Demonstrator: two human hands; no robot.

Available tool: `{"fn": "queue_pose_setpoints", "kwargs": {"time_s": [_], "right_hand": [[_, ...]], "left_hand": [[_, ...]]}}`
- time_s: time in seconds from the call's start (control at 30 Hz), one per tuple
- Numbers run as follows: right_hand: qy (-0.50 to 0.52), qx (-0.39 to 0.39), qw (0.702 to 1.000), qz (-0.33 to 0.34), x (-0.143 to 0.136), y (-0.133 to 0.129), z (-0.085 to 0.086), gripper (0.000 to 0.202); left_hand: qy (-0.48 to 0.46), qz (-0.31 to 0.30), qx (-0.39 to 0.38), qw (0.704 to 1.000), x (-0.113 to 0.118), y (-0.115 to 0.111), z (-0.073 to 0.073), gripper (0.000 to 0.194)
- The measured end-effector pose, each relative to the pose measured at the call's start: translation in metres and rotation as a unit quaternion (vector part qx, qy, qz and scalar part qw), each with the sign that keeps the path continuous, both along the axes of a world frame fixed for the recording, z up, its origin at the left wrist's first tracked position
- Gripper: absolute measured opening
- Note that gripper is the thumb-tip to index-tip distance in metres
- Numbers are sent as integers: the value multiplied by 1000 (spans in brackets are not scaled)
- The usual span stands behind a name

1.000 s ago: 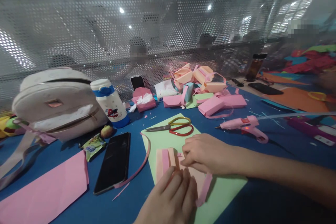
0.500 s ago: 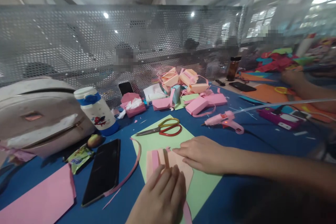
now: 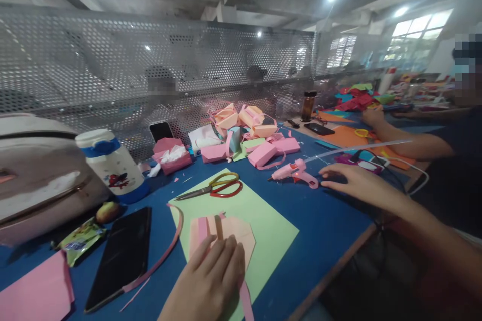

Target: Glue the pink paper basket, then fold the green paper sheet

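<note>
Peach paper (image 3: 241,238) lies on the green sheet (image 3: 273,228) under the left hand (image 3: 211,271); any pinch is hidden. Right of the sheet, the right hand (image 3: 348,179), fingers apart, hovers beside the glue gun (image 3: 289,171); left, the snack wrapper's (image 3: 82,244) lettering is too blurred to read.

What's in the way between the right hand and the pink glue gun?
Nothing visible: the right hand is close beside the pink glue gun. The clear glue stick passes beyond the hand, not between.
</note>
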State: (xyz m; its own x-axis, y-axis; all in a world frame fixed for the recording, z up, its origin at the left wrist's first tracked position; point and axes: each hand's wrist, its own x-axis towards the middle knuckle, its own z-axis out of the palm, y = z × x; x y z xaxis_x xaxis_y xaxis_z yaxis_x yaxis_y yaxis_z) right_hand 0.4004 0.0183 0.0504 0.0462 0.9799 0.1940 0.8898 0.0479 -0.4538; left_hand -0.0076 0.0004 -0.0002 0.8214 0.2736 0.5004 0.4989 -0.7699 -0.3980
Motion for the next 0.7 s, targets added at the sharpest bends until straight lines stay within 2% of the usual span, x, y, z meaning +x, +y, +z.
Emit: {"fn": "queue_pose_setpoints", "kwargs": {"time_s": [0.1,0.17,0.37,0.47,0.53,0.7], "right_hand": [[74,-60,992,77,-1,19,-3,53],[101,-99,982,122,-9,33,-5,52],[122,-140,972,143,-23,55,-15,60],[143,-151,967,146,-32,55,-10,64],[156,-171,960,157,-45,51,-2,60],[142,-212,939,231,-96,45,13,51]], "left_hand": [[3,7,1,1000,0,-1,3,32],[8,8,2,1000,0,-2,5,31],[34,20,6,999,-1,-5,7,25],[26,24,5,999,0,-7,7,25],[19,25,4,1000,0,-8,7,26],[16,30,-1,999,0,-9,7,28]]}}
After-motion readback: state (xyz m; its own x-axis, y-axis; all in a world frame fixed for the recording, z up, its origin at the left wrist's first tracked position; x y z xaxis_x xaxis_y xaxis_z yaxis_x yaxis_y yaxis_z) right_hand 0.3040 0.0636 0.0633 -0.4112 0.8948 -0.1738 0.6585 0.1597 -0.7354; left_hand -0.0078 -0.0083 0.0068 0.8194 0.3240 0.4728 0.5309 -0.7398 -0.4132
